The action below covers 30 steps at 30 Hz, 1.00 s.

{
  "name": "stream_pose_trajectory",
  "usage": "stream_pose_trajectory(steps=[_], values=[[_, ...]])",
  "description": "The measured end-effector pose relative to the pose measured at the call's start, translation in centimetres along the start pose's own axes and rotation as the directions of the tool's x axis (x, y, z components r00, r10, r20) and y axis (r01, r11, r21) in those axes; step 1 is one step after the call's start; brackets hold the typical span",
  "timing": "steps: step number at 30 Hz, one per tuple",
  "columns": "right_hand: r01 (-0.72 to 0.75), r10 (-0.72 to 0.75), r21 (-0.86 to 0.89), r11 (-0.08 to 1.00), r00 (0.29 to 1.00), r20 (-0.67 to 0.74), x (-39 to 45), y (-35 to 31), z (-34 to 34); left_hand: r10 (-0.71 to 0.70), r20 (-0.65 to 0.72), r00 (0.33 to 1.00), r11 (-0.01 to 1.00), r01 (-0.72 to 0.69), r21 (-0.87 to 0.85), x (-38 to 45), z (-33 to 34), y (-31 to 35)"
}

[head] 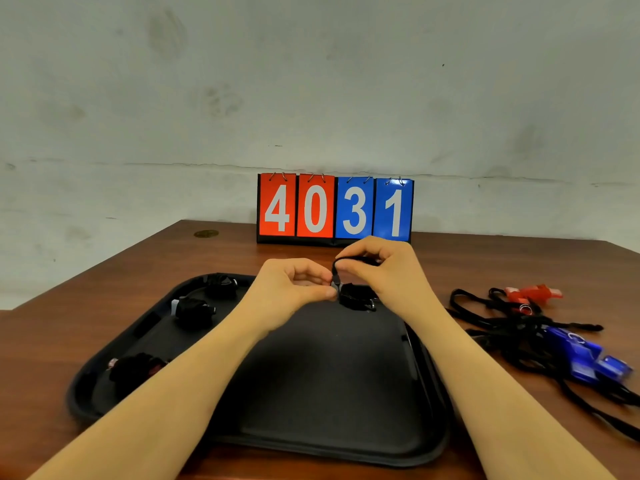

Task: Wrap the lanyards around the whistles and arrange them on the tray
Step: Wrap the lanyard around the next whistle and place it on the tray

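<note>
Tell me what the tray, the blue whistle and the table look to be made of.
Tray: likely matte black plastic, with a dull moulded rim. Blue whistle: glossy translucent plastic, bright highlights. Table: brown wood or wood-look laminate; faint grain shows.

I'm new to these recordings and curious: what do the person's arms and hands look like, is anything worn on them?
Two bare forearms reach in from the bottom of the view. No sleeves show anywhere along them. The left hand and right hand wear no gloves, and no watch, bracelet or ring is visible. No cables, straps or markings appear on either arm.
</note>
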State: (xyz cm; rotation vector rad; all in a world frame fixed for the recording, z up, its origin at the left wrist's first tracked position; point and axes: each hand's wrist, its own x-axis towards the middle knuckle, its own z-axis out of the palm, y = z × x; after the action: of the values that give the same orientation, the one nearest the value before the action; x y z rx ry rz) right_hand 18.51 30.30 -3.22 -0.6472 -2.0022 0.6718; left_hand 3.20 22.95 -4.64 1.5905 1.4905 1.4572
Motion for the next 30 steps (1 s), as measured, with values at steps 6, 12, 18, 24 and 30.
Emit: stream_pose_trajectory(steps=[6,12,18,24,30], values=[[-0.138,0.131,0.233,0.963,0.990,0.047,0.0,0.0,-0.6,0.034,-0.008,0.999,0.998,-0.034,-0.051,-0.2,0.0,0.5],[-0.230,0.203,0.238,0.944,0.970,0.133,0.0,0.3,0.2,-0.009,-0.116,0.993,0.941,-0.031,-0.336,0.0,-0.4,0.9],[-0.125,0.092,0.140,0.982,0.970,0.223,-0.2,0.1,0.9,-0.094,-0.227,0.969,0.902,-0.014,-0.431,0.4,-0.6,0.3],[-0.069,0.038,0.103,0.992,0.960,0.277,-0.4,-0.9,0.8,-0.088,-0.304,0.949,0.960,-0.001,-0.281,0.8,-0.5,-0.3],[-0.040,-0.006,0.149,0.988,0.955,0.295,-0.6,-1.7,0.5,-0.022,-0.347,0.938,0.998,0.003,-0.057,1.1,-0.6,-0.8]])
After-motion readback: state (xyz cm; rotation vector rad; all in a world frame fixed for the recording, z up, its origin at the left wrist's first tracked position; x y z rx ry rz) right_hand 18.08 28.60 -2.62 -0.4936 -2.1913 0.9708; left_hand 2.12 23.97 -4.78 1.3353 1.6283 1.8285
